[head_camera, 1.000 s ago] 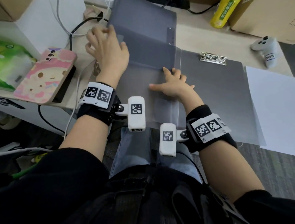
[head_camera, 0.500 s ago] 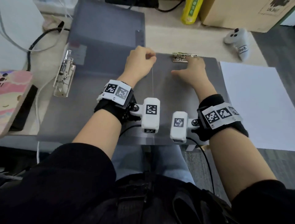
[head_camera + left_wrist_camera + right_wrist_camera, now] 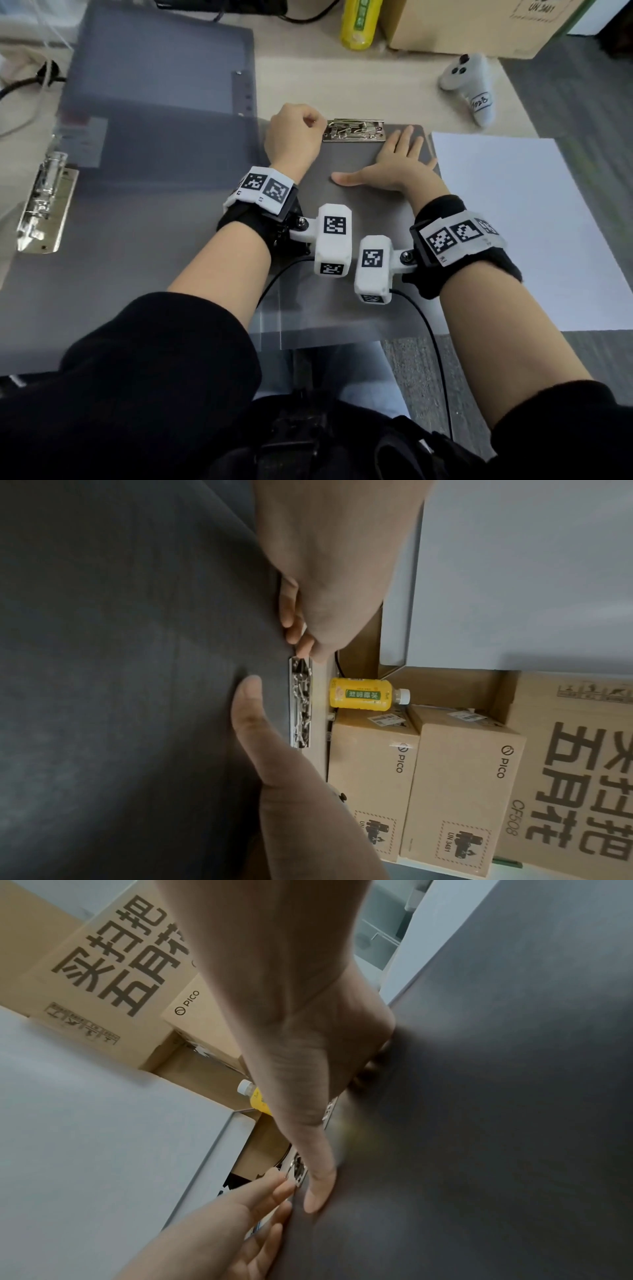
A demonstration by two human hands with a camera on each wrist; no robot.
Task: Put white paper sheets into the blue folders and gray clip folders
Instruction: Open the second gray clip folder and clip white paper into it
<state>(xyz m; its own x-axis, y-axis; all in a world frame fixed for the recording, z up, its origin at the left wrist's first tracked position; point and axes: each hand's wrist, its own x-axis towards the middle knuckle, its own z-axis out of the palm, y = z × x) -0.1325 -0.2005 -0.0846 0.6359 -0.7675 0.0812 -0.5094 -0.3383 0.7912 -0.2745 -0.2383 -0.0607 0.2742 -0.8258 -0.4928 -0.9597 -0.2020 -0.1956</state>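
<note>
An open gray clip folder [image 3: 352, 161] lies in front of me, its metal clip [image 3: 354, 130] at the far edge. Its translucent cover [image 3: 154, 222] lies flat to the left. My left hand [image 3: 308, 125] is curled, fingertips pinching the clip's left end; the left wrist view shows those fingers [image 3: 294, 620] right at the clip [image 3: 300, 702]. My right hand [image 3: 397, 154] lies flat on the board below the clip's right end, thumb [image 3: 318, 1191] spread left. A white paper sheet [image 3: 531, 222] rests on the table just right of the folder.
A second metal clip [image 3: 44, 202] lies at the left edge. Another gray folder [image 3: 161, 58] sits at the back left. A yellow bottle [image 3: 359, 24], cardboard boxes [image 3: 462, 24] and a white controller [image 3: 469, 85] line the back. The folder overhangs the table's near edge.
The translucent cover has gone from half-lifted to flat on the left. My left hand left it and came to the clip's left end. My right hand slid up the board toward the clip.
</note>
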